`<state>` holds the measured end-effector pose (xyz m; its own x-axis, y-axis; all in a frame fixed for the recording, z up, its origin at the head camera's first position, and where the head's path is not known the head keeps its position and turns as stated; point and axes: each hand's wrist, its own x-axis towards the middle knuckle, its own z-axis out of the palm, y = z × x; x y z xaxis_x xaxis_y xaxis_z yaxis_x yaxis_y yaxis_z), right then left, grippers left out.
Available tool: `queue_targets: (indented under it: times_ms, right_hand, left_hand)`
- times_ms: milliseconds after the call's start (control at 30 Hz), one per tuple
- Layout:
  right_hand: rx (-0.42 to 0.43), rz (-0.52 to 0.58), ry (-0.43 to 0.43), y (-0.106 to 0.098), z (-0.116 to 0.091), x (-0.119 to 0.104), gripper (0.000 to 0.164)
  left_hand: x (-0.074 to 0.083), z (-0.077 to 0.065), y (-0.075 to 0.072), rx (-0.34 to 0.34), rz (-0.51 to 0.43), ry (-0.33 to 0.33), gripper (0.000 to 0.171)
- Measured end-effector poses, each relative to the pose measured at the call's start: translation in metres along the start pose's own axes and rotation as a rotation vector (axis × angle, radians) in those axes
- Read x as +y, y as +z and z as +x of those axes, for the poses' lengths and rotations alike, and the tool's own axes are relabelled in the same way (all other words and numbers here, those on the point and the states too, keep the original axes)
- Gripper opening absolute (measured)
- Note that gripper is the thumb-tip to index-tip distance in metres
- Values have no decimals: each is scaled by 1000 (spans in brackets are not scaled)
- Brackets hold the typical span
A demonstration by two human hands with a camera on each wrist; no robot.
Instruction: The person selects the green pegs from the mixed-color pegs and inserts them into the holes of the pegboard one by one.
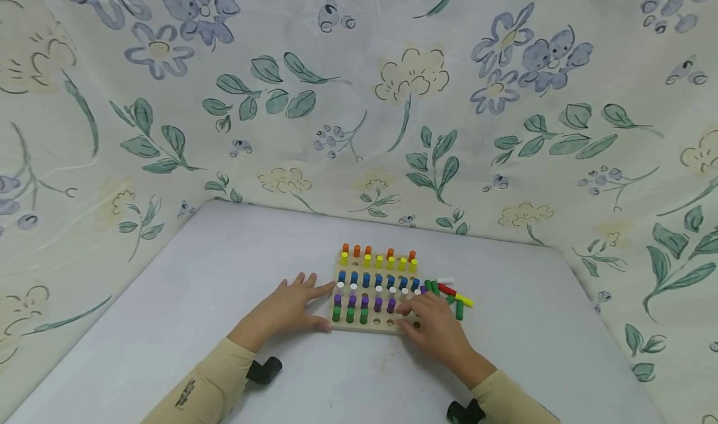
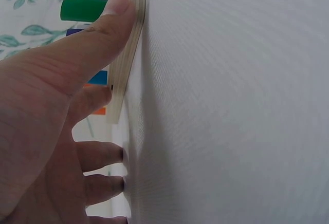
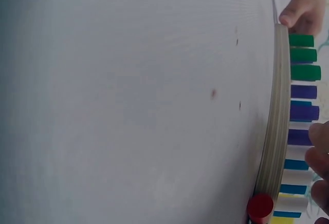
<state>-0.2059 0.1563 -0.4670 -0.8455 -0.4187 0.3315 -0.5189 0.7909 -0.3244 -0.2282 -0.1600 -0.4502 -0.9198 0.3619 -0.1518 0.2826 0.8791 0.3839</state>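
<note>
Lower centre of frame: right hand (image 1: 437, 330) bent beside smooth purple cylindrical peg (image 1: 391, 305), unable to tell if pinching. Probably light, stiff, slightly slippery; take by exposed top. Slightly farther, left hand (image 1: 288, 305) spread wide against pale wooden pegboard (image 1: 370, 328).

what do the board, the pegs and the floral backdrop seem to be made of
Board: wood, likely plywood, unpainted; fine layered lines run along its pale edge.
Pegs: smooth, evenly coloured cylinders; perhaps painted wood, but plastic is possible, as no grain shows.
Floral backdrop: probably thin plastic sheeting or coated cloth with a printed pattern; faint creases and a slight sheen suggest it.
</note>
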Motion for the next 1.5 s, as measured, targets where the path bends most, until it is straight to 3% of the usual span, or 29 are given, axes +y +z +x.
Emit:
queue_targets:
  times_ms: [267,867,1500]
  right_hand:
    - [30,23,-6,-2,-5,9,17]
    - [15,-54,132,-15,-17,31,21]
    - [32,-62,206,-25,-30,54,19]
  left_hand:
    - [2,-1,-1,-2,1,-3,88]
    - [1,-1,0,0,-1,-6,89]
    - [0,-1,3,0,-3,-23,90]
